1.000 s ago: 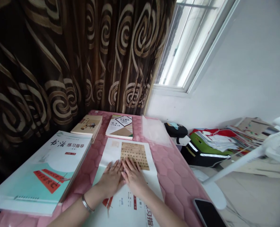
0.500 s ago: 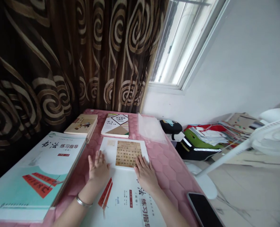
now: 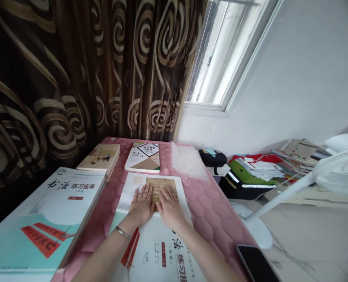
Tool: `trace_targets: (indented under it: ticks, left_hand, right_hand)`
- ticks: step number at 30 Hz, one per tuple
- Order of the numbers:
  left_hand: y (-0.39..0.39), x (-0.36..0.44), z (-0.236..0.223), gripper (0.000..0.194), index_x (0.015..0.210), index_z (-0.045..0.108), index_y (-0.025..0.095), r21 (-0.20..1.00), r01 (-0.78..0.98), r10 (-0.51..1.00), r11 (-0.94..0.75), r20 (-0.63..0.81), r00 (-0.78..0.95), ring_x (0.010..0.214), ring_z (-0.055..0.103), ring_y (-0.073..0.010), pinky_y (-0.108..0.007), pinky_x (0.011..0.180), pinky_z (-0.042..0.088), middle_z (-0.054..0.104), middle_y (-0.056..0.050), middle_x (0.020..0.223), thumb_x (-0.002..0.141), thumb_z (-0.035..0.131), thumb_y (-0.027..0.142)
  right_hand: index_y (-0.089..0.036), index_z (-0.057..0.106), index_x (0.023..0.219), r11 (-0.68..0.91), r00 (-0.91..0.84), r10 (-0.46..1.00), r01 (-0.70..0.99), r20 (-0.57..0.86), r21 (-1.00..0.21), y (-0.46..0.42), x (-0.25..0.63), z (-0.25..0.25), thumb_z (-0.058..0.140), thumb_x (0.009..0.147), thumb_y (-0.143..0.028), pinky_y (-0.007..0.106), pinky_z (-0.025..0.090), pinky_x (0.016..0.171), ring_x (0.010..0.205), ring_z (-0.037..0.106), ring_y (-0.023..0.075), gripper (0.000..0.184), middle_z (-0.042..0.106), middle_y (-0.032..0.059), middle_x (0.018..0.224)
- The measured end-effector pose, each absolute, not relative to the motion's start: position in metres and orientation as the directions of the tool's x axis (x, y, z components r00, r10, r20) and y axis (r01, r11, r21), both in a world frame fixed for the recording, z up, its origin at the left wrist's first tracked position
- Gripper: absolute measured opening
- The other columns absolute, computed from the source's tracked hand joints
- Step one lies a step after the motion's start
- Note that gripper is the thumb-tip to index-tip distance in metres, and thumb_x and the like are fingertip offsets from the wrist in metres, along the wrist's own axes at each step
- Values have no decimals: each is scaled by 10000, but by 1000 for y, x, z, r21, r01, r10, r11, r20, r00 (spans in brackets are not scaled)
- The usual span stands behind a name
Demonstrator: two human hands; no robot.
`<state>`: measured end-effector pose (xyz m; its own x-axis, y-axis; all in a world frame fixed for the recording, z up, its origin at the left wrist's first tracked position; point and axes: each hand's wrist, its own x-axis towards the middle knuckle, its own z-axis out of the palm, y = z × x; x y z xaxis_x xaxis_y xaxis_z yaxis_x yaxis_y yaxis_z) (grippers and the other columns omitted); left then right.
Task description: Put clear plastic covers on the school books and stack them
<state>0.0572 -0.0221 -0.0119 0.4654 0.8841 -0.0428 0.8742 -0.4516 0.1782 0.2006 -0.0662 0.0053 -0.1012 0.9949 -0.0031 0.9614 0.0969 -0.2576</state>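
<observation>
Pink tabletop [image 3: 209, 221]: quilted surface; carries the white-and-teal cover [image 3: 150, 239], laid flat and spread out (landmark).
Left hand [image 3: 142, 205]: palm down on the cover, at the left of its tan printed panel [image 3: 162, 182]; fingers open, extended, slightly spread; bracelet [image 3: 123, 233] at wrist.
Right hand [image 3: 170, 207]: palm down on the panel, just beside the left hand; fingers open, extended.
Book stack [image 3: 44, 219]: left of the cover.
Tan booklets [image 3: 100, 156]: beyond the cover, to its left.
Workbook [image 3: 143, 156]: just beyond the cover's far edge.
Clear sheet [image 3: 188, 160]: beyond the cover, to its right.
Phone [image 3: 257, 262]: right of the cover.
</observation>
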Motion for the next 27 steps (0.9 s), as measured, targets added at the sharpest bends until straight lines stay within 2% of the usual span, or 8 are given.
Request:
trace_targets:
  ticks: [4,7,10,14,17,20,23,27]
  left_hand:
    - [-23,57,-9,670,1534,166,141,173,861,867,-477,-67,494,1493,40,-238,-493,1207,28,109,-80,1610,921,287,381]
    - [-22,57,-9,677,1531,178,120,187,869,878,-457,-63,475,1494,55,-227,-483,1211,27,131,-79,1609,924,262,407]
    - [-21,57,-10,684,1532,172,118,210,876,889,-434,-62,454,1495,59,-211,-478,1213,23,81,-59,1612,921,244,417]
    - [-19,60,-9,680,1535,157,124,234,890,898,-391,-117,425,1495,61,-210,-488,1210,22,57,-45,1613,919,224,403]
    - [-12,73,-4,689,1530,151,78,237,911,915,-337,-144,376,1494,66,-244,-528,1199,39,63,-80,1613,915,217,381]
    - [2,91,-1,684,1522,175,54,244,895,903,-374,-123,411,1492,83,-258,-523,1198,67,91,-103,1612,920,205,377]
    - [19,101,-1,661,1524,199,86,247,866,883,-434,-75,464,1492,94,-221,-472,1208,48,120,-77,1614,931,186,377]
    - [38,84,-3,638,1529,219,167,243,870,892,-429,-41,451,1486,138,-185,-439,1213,33,175,-34,1609,947,174,425]
  right_hand:
    - [-126,298,1509,202,-209,978,916,17,-348,-25,176,6,182,1002,-443,416,110,1198,1482,125,243,609,249,65,1584]
    - [-113,282,1513,115,-121,993,946,1,-303,-4,184,1,170,997,-484,416,70,1197,1484,106,243,645,210,86,1593]
    - [-86,236,1521,-48,38,998,973,-49,-224,4,211,-3,163,995,-478,417,40,1192,1487,86,247,661,157,104,1603]
    - [-73,186,1529,-200,187,979,960,-84,-195,4,240,-10,148,992,-476,411,55,1190,1487,84,233,673,148,98,1608]
    - [-62,190,1526,-200,192,980,962,-57,-184,3,243,-16,144,990,-476,408,49,1190,1485,91,233,679,156,101,1607]
    - [-68,200,1526,-194,192,981,966,-31,-168,3,241,-19,149,989,-477,412,47,1188,1482,109,239,677,169,102,1604]
    - [-75,212,1526,-191,190,981,968,-21,-164,3,239,-18,150,989,-479,407,46,1188,1481,113,235,675,174,100,1604]
    - [-73,197,1528,-202,197,979,966,-48,-159,2,240,-14,149,990,-475,402,66,1188,1480,120,232,674,168,94,1606]
